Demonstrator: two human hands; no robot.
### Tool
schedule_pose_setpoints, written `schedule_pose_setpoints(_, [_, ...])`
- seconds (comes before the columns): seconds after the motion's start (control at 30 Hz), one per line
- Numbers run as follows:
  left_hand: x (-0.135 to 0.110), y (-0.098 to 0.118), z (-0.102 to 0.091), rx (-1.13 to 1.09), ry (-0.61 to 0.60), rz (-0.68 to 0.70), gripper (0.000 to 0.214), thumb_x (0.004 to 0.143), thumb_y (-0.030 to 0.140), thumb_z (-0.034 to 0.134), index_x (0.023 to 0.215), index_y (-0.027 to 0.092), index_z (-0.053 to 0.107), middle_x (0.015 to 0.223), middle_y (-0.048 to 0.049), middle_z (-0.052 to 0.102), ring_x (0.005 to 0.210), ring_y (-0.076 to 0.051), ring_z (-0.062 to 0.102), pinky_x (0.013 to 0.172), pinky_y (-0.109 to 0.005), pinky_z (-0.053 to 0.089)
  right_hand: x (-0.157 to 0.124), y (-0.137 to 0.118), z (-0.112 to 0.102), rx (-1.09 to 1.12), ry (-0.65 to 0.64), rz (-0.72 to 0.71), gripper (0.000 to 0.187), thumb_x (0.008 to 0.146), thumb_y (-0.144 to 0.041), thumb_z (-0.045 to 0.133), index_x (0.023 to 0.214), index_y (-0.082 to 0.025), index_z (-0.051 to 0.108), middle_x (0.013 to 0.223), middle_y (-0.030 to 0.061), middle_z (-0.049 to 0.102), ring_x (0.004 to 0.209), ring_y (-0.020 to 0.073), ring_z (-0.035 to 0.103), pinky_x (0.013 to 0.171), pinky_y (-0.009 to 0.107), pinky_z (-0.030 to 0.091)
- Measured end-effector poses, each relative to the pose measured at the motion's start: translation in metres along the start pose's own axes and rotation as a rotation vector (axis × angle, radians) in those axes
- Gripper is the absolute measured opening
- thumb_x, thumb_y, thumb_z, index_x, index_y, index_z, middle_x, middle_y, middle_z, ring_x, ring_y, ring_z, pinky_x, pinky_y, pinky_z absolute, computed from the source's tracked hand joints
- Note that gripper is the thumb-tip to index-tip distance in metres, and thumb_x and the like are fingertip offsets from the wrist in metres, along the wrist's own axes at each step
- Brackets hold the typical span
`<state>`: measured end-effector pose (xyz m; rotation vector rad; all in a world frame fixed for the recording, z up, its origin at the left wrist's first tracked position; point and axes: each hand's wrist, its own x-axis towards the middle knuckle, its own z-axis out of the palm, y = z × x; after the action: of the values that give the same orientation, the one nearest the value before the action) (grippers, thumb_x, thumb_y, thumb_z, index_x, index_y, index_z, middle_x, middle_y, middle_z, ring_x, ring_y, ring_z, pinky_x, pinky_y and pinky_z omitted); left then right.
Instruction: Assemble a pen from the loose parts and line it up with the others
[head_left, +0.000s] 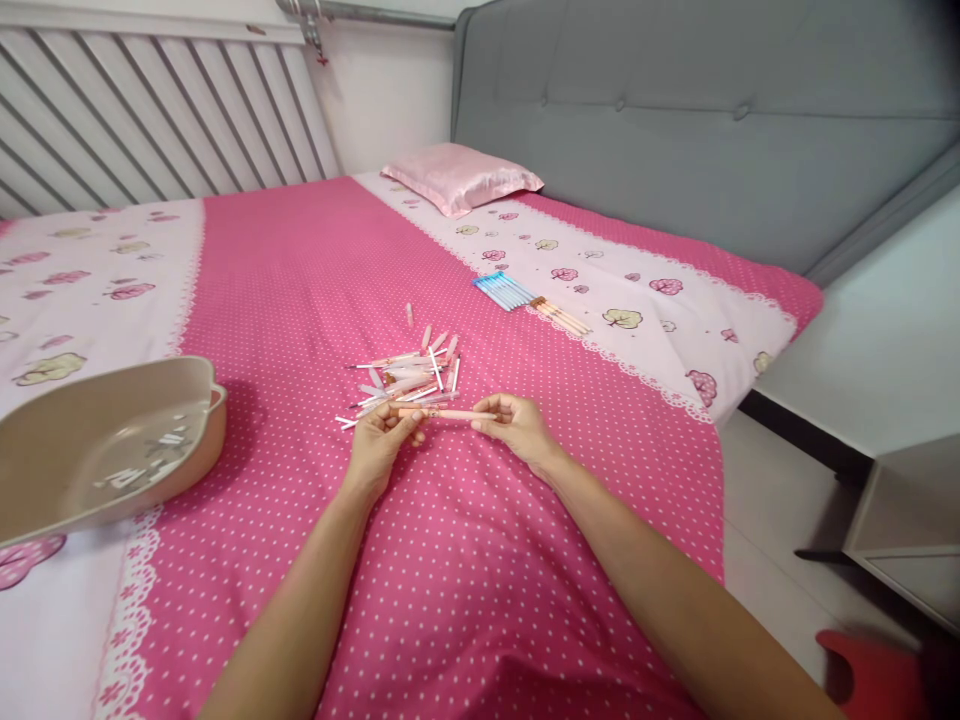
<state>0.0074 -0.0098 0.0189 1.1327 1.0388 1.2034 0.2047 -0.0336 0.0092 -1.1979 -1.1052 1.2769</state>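
Note:
Between my two hands a slim pink-orange pen (452,414) lies level, just above the pink dotted bedspread. My left hand (381,440) pinches its darker left end with thumb and fingers. At the other end, my right hand (516,428) closes its fingertips on the pen's pale tip. Right behind the hands is a loose pile of pen parts (409,378): pink caps or barrels, white sticks and thin refills lying in all directions. A single pink piece (409,314) lies a little apart, beyond the pile.
A beige basin (214,440) at left holds several small white and grey pieces. Blue-capped pens (501,290) lie in a row at right, beside a few brown-and-cream pens (561,315). Farther back are a pink pillow (461,178) and a grey headboard (675,120).

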Motion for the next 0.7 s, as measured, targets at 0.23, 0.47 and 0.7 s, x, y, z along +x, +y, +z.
schedule_pose_setpoints(0.23, [-0.0018, -0.002, 0.0024, -0.043, -0.032, -0.032, 0.027, 0.055, 0.027, 0.081, 0.075, 0.013, 0.068, 0.066, -0.0008, 0.067, 0.053, -0.008, 0.057, 0.052, -0.018, 0.046, -0.0006, 0.002, 0.0009, -0.006, -0.018, -0.022, 0.026, 0.057, -0.025, 0.074, 0.078, -0.016, 0.062, 0.073, -0.0003, 0.064, 0.064, 0.0108, 0.056, 0.064, 0.025, 0.044])
schedule_pose_setpoints(0.47, [-0.0032, -0.0007, 0.0036, -0.066, -0.088, -0.06, 0.029, 0.06, 0.031, 0.078, 0.082, 0.014, 0.07, 0.071, -0.0012, 0.067, 0.056, -0.007, 0.058, 0.055, -0.017, 0.046, -0.0002, 0.0008, 0.0015, -0.019, -0.024, -0.026, 0.026, 0.057, -0.024, 0.074, 0.079, -0.015, 0.063, 0.074, 0.0004, 0.065, 0.066, 0.0114, 0.058, 0.066, 0.026, 0.046])
schedule_pose_setpoints(0.7, [-0.0037, -0.0028, 0.0042, -0.044, -0.092, -0.068, 0.029, 0.061, 0.034, 0.077, 0.078, 0.012, 0.068, 0.065, -0.0013, 0.065, 0.054, -0.008, 0.057, 0.053, -0.018, 0.045, 0.0002, 0.0044, 0.0017, -0.071, -0.054, -0.037, 0.032, 0.058, -0.025, 0.073, 0.087, -0.014, 0.065, 0.082, 0.0038, 0.068, 0.071, 0.0128, 0.061, 0.07, 0.027, 0.048])
